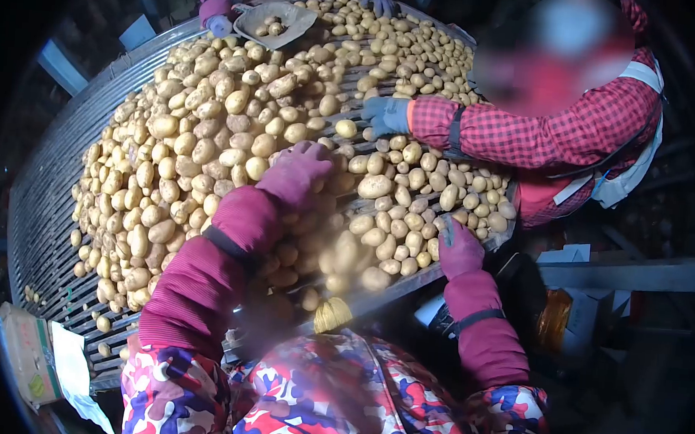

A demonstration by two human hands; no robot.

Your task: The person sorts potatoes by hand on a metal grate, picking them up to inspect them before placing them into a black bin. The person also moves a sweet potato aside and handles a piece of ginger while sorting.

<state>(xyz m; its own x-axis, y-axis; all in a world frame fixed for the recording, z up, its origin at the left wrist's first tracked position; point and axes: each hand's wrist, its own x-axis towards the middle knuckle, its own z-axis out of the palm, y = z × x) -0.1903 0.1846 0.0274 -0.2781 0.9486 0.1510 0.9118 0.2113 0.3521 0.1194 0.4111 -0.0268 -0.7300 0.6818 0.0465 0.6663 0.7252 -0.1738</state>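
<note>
My left hand (299, 170), in a pinkish-purple glove, rests on the near side of a large heap of potatoes (202, 117), its fingers spread over them with no potato visibly gripped. My right hand (460, 249), in a similar glove with greyish fingertips, is at the right front edge of the slatted sorting table (51, 191). Its fingers reach out against the smaller potatoes (415, 225) there and look open, though they are partly hidden. Between my hands, dark slats show among scattered potatoes, and some near potatoes are blurred.
On the right, a co-worker's blue-gloved hand (387, 116) reaches over the potatoes. At the far side, another person's hand (218, 24) is by a scoop (276, 23) holding several potatoes; their other hand (378, 0) is nearby. A cardboard box (30, 353) stands at the left front.
</note>
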